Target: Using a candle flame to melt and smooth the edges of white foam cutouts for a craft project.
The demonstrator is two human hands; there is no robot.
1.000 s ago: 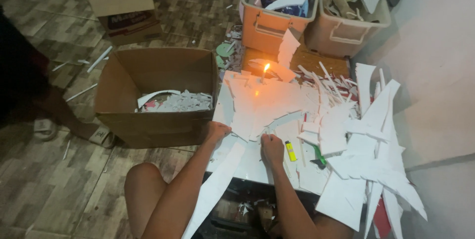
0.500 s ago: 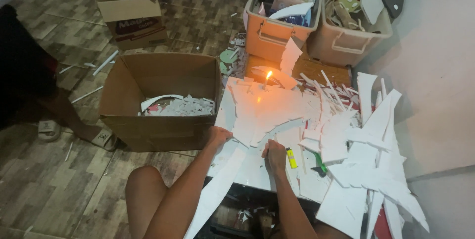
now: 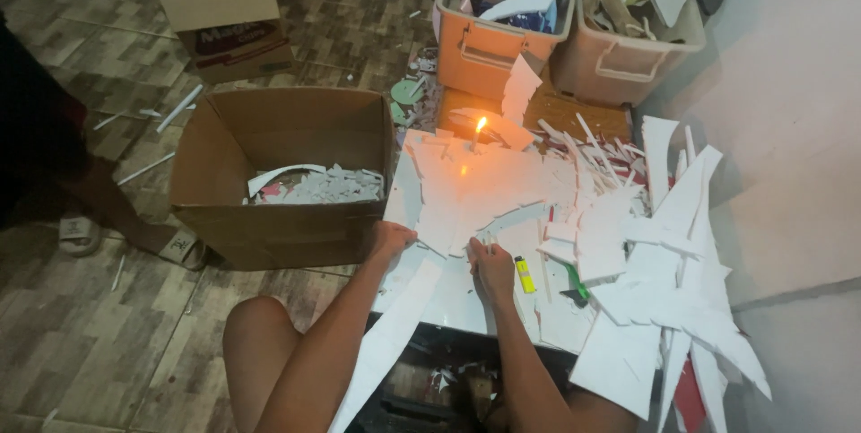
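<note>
- Hands: the left hand (image 3: 393, 240) rests on the near edge of a white sheet (image 3: 466, 195), fingers curled down on it; the right hand (image 3: 491, 263) is just beside it, fingers pinched together on what looks like a thin white sliver (too small to be sure).
- Sheet: it lies flat on the low tabletop (image 3: 457, 303), straight ahead of both hands, its long axis running away from the person toward the candle (image 3: 476, 133). The left hand is the nearer one to its edge.
- A long white strip (image 3: 390, 343) slants from under the left hand down over the knee.
- Beside the right hand: a yellow lighter (image 3: 524, 275); further right, a heap of white offcuts (image 3: 664, 245).
- Left of the tabletop: an open box (image 3: 278, 173) holding scraps.
</note>
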